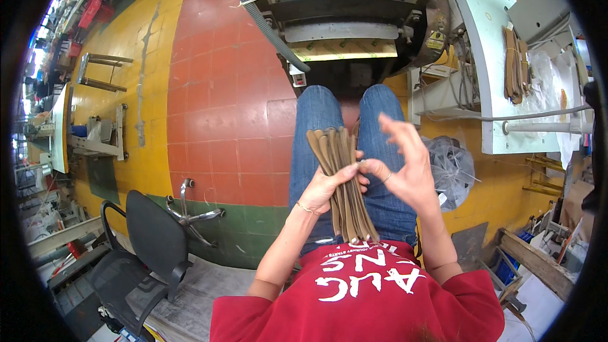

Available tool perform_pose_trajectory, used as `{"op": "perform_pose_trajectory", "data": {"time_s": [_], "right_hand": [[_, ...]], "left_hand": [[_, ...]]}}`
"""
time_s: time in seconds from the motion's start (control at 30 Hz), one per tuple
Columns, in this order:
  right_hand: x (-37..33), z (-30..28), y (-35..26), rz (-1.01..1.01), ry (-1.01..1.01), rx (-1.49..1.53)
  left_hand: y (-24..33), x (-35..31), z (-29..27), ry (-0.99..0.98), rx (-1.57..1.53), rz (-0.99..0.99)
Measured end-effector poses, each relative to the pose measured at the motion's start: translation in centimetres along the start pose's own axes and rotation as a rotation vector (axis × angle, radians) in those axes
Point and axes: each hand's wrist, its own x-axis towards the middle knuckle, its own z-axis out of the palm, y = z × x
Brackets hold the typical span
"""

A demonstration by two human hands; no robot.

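Observation:
A bundle of long, flat brown strips (345, 197) is held over my lap, its strips fanned apart at the far end. My left hand (326, 185) wraps round the bundle near its middle, thumb across the top. Just to the right, my right hand (404, 168) is raised with its fingers spread. Its thumb tip comes close to the strips by my left thumb; whether it touches them I cannot tell. A thin line shows round the right thumb, too small to make out.
Ahead of my knees stands a roller machine (342, 9) with a grey hose (263, 28). On the right, a pale table (487, 88) bears more brown strips (514, 66) and clear plastic. A plastic-covered bundle (451, 171) sits beside my right leg; an office chair (155, 234) stands left.

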Motion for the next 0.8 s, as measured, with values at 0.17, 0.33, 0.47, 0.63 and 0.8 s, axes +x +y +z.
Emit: {"op": "perform_pose_trajectory", "data": {"time_s": [0.17,0.33,0.47,0.63,0.8], "right_hand": [[2.0,0.0,1.7,0.035,-0.404,0.255],[0.4,-0.4,2.8,0.232,-0.432,0.453],[-1.5,-0.2,3.2,0.205,-0.24,0.65],[-1.7,-0.6,3.6,0.163,-0.357,0.502],[-2.5,-0.3,2.9,0.289,-0.097,0.58]], "left_hand": [[-1.0,0.1,2.8,-0.206,0.315,-0.209],[-1.7,0.0,2.2,-0.421,-0.038,-0.256],[-2.5,-0.4,1.7,-0.395,-0.113,-0.331],[-3.1,-0.7,2.4,-0.354,0.064,-0.286],[-2.5,-1.1,3.1,-0.292,-0.034,-0.273]]}}
